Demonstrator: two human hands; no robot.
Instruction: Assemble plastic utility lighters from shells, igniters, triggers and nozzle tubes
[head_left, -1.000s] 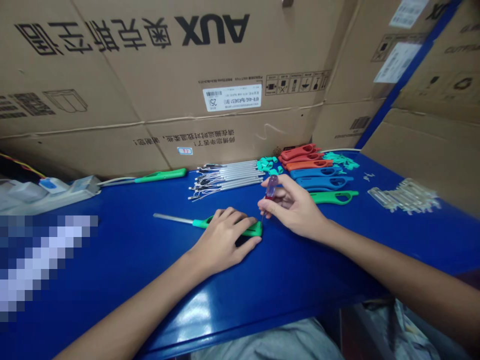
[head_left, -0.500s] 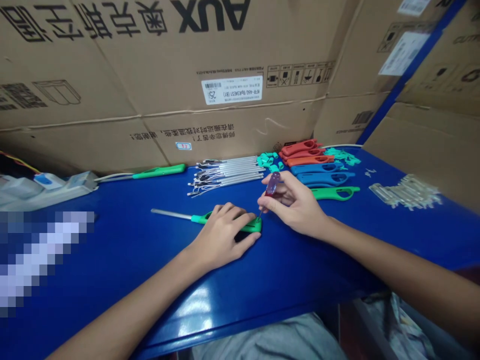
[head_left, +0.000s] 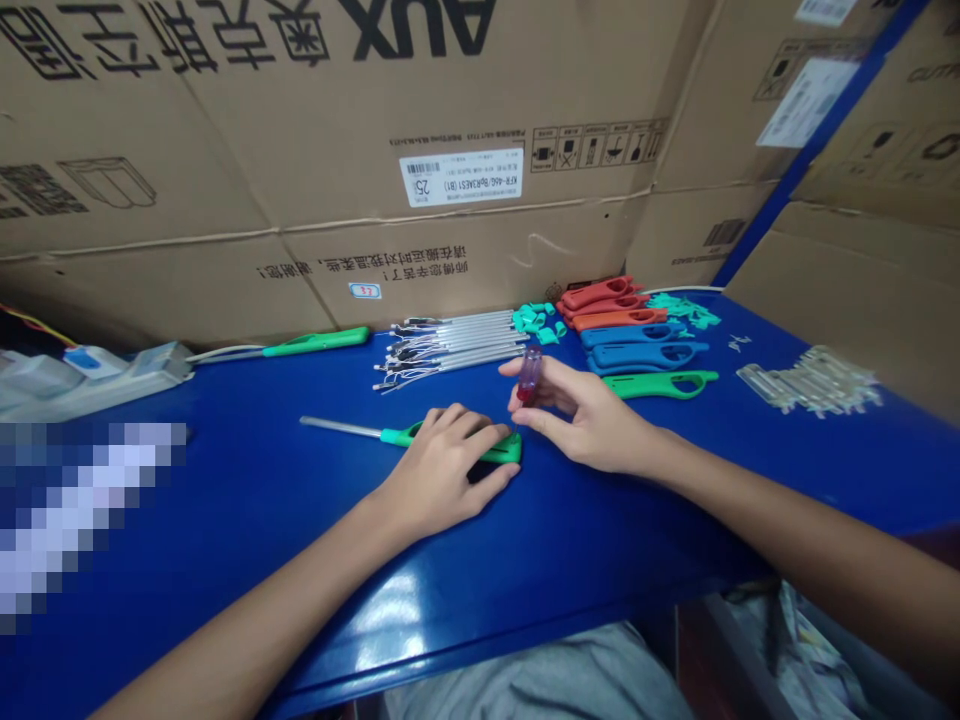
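Note:
My left hand [head_left: 450,465] presses a green long-necked lighter [head_left: 507,450] flat on the blue table, fingers curled over its handle. The lighter's metal tube [head_left: 341,428] points left, and part of its body is hidden under the hand. Between thumb and fingers, my right hand [head_left: 577,405] holds a small screwdriver [head_left: 529,375] with a clear purple-red handle, nearly upright. Its thin shaft runs down to the right end of the lighter's handle; the very tip is too small to make out.
Behind my hands lie several metal tubes with wires [head_left: 465,345], teal collars [head_left: 538,320], and red, orange, blue and green lighter shells [head_left: 649,356]. Clear plastic tanks [head_left: 814,382] are at right. A power strip [head_left: 97,390] and another green lighter [head_left: 319,341] lie left. Cardboard [head_left: 337,240] walls the back.
The screwdriver's handle has swung slightly left and become more upright, with my right hand shifting left and its fingers re-set around it. My left hand and the lighter stay in place.

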